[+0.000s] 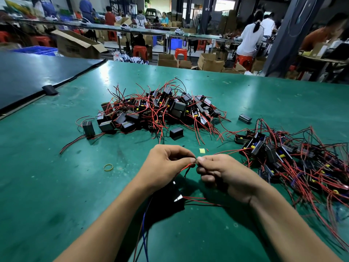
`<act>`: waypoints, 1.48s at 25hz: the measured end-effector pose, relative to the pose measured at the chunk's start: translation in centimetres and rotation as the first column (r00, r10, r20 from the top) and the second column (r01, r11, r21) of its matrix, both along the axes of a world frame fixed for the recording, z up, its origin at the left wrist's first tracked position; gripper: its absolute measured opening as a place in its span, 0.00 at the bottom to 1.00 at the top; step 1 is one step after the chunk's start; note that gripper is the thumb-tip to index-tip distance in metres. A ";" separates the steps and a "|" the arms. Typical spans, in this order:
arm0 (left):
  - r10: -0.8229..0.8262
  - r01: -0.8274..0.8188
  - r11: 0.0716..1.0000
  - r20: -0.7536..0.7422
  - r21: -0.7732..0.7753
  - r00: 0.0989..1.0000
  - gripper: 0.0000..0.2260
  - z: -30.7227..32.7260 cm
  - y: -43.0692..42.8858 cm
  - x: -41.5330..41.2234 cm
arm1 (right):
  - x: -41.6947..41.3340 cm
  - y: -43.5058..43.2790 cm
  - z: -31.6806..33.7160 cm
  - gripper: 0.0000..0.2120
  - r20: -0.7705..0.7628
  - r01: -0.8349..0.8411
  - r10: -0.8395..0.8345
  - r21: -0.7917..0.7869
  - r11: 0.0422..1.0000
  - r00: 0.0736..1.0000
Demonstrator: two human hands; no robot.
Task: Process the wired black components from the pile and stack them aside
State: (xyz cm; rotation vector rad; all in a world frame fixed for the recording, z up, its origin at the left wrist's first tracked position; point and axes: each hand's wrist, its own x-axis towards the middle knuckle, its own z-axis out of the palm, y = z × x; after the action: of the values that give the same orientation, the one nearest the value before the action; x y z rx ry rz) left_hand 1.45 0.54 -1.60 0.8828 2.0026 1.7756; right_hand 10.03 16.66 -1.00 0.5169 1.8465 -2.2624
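A pile of black box components with red and black wires [160,110] lies in the middle of the green table [56,176]. A second heap of wired components [287,157] spreads at the right. My left hand [166,163] and my right hand [222,173] meet fingertip to fingertip above the table, both pinching the ends of thin red wires [186,168]. Those wires run down to one black component [173,195] lying under my left wrist, partly hidden by it. Blue and red leads trail from it toward me.
A yellow rubber band [108,167] lies left of my hands, a small yellow scrap [202,150] just beyond them. Single black boxes [245,118] sit loose near the pile. A dark board [37,76] covers the far left. People work at benches behind.
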 end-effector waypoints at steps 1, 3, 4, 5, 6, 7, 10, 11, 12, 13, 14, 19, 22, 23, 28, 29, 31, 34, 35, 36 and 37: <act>0.001 -0.001 1.000 -0.052 0.003 0.999 0.02 0.1 0.0 0.2 | 0.1 0.3 0.3 0.07 0.054 -0.006 0.016 -0.172 0.985 0.998; 0.009 -0.010 1.000 -0.166 -0.002 0.986 0.02 0.3 0.0 0.5 | 0.2 0.6 0.6 0.03 0.117 0.018 0.040 -0.458 0.889 0.992; 0.017 -0.020 1.000 -0.207 -0.010 0.978 0.02 0.3 0.0 0.7 | 0.2 0.4 0.7 0.03 0.128 0.033 0.035 -0.490 0.871 0.991; 0.032 -0.038 0.999 -0.231 -0.023 0.972 0.03 0.3 0.0 0.7 | 0.3 0.3 0.6 0.04 0.105 0.044 0.001 -0.427 0.903 0.994; 0.052 -0.062 0.997 -0.233 -0.036 0.971 0.03 0.2 0.0 0.7 | 0.2 0.2 0.3 0.04 0.040 0.061 -0.052 -0.267 0.962 0.998; 0.074 -0.086 0.995 -0.208 -0.047 0.975 0.03 0.2 -0.1 0.5 | 0.2 0.1 0.0 0.04 -0.065 0.090 -0.093 -0.048 0.995 0.994; 0.100 -0.103 0.994 -0.048 -0.044 0.994 0.02 0.1 -0.5 -0.2 | 0.1 -0.3 -0.9 0.03 -0.407 0.266 -0.048 0.499 0.825 0.912; 0.090 -0.089 0.995 0.007 -0.043 0.996 0.03 0.1 -0.6 -0.4 | 0.1 -0.2 -1.3 0.04 -0.488 0.329 0.007 0.599 0.730 0.873; 0.071 -0.069 0.996 0.053 -0.048 0.996 0.03 0.0 -0.6 -0.5 | 0.1 -0.3 -1.5 0.04 -0.552 0.387 0.073 0.666 0.637 0.831; 0.052 -0.047 0.997 0.089 -0.058 0.995 0.03 0.0 -0.6 -0.5 | 0.0 -0.3 -1.7 0.03 -0.604 0.444 0.146 0.709 0.548 0.784; 0.037 -0.030 0.998 0.114 -0.063 0.993 0.03 0.0 -0.6 -0.6 | 0.0 -0.2 -1.8 0.03 -0.638 0.494 0.217 0.731 0.470 0.739; 0.043 -0.044 0.999 0.037 0.005 0.998 0.02 0.0 -0.5 -0.6 | -0.6 -1.0 -1.3 0.07 -0.443 0.311 -0.096 0.442 0.841 0.891; 0.060 -0.060 0.998 -0.028 -0.013 0.998 0.03 0.0 -0.2 -0.3 | -1.0 -0.7 -0.9 0.06 -0.165 0.224 -0.220 0.006 0.975 0.961; 0.067 -0.067 0.997 -0.008 -0.028 0.998 0.03 0.0 -0.2 -0.3 | -1.0 -0.3 -0.9 0.04 -0.155 0.253 -0.254 -0.028 0.967 0.955; 0.181 -0.200 0.938 -0.092 -0.283 0.979 0.05 -0.5 -1.2 -1.2 | -0.8 3.4 -1.0 0.02 -0.184 0.591 -0.605 -0.132 0.796 0.774; 0.156 -0.170 0.944 -0.072 -0.284 0.985 0.06 -0.5 -1.1 -1.2 | -0.6 3.8 -0.8 0.02 -0.228 0.656 -0.659 -0.100 0.748 0.717; 0.031 -0.040 0.961 -0.035 -0.272 0.999 0.09 -0.7 -0.3 -0.7 | -0.3 3.9 -0.8 0.07 -0.497 0.824 -0.661 0.275 0.495 0.562; -0.194 0.146 0.936 -0.123 -0.321 0.973 0.13 -1.2 1.2 0.7 | -0.3 -0.3 -0.7 0.12 -0.806 0.851 -0.286 0.519 0.078 0.518; -0.245 0.165 0.918 -0.190 -0.360 0.951 0.13 -1.4 1.6 1.3 | -0.2 -1.5 -0.4 0.10 -0.814 0.853 -0.255 0.507 0.125 0.521; -0.288 0.181 0.903 -0.238 -0.389 0.928 0.13 -1.6 1.8 1.8 | -0.1 -1.7 0.4 0.08 -0.843 0.868 -0.222 0.448 0.214 0.490; -0.290 0.179 0.900 -0.240 -0.398 0.926 0.14 -1.8 2.0 1.9 | 0.1 -1.7 1.6 0.07 -0.862 0.871 -0.216 0.386 0.305 0.458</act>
State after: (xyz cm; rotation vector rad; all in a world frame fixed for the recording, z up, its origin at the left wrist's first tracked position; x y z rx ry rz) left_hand 3.37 2.55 -3.37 1.2548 2.1941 1.1331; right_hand 10.10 14.98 0.60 0.6228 3.7893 -1.8106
